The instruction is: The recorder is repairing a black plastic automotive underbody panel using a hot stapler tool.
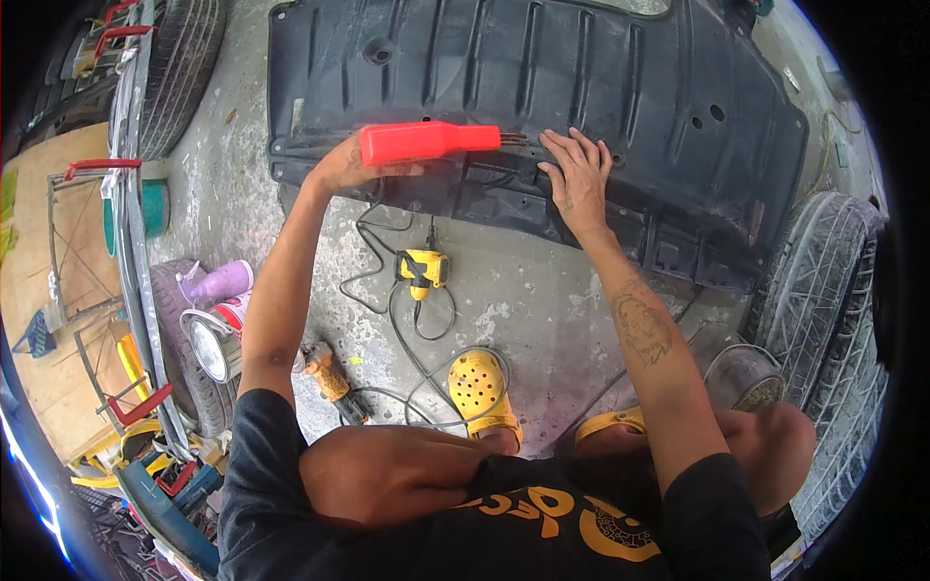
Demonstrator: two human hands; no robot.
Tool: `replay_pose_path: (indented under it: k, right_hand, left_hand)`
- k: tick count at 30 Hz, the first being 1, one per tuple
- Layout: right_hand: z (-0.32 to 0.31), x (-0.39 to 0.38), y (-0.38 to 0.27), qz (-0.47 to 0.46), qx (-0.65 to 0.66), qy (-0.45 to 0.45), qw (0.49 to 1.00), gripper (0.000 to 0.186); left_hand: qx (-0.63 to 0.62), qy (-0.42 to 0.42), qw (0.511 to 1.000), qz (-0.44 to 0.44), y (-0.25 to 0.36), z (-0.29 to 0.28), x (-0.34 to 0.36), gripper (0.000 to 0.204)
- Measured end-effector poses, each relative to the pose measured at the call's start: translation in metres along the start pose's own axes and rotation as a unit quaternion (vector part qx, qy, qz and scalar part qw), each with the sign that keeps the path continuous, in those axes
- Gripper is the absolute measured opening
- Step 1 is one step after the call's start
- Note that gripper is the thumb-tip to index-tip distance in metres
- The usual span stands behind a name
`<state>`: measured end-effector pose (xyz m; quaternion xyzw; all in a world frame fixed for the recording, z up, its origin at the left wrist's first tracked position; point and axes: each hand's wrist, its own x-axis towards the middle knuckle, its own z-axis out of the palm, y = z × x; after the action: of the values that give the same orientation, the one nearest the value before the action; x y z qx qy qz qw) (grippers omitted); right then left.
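A large black plastic car undertray (523,77) with raised ribs and holes lies across the floor in front of me. My left hand (351,165) is closed around a red hot-stapler gun (426,142), held level over the tray's near part. Thin metal prongs (513,139) stick out of its right end, pointing toward my right hand. Whether the prongs touch the plastic I cannot tell. My right hand (579,179) rests on the tray just right of the prongs, its fingers stretched out and holding nothing.
A yellow-and-black socket block (421,268) with looping black cords lies between tray and feet. Near my left leg is an orange grinder (327,373). Left stand a purple spray bottle (221,281), a paint can (208,347) and a metal rack (136,242). Right are a tyre (823,320) and a bucket (744,376).
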<state>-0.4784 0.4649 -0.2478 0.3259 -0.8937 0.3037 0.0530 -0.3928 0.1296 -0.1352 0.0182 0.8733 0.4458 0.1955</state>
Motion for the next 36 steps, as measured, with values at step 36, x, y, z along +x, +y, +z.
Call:
replay_pose_path:
  k: [36]
  right_hand:
    - [0.001,-0.003,-0.004,0.006,-0.020,0.001,1.000,0.038]
  left_hand:
    - [-0.043,-0.057,0.995,-0.068,-0.017,-0.008,0.018,0.045]
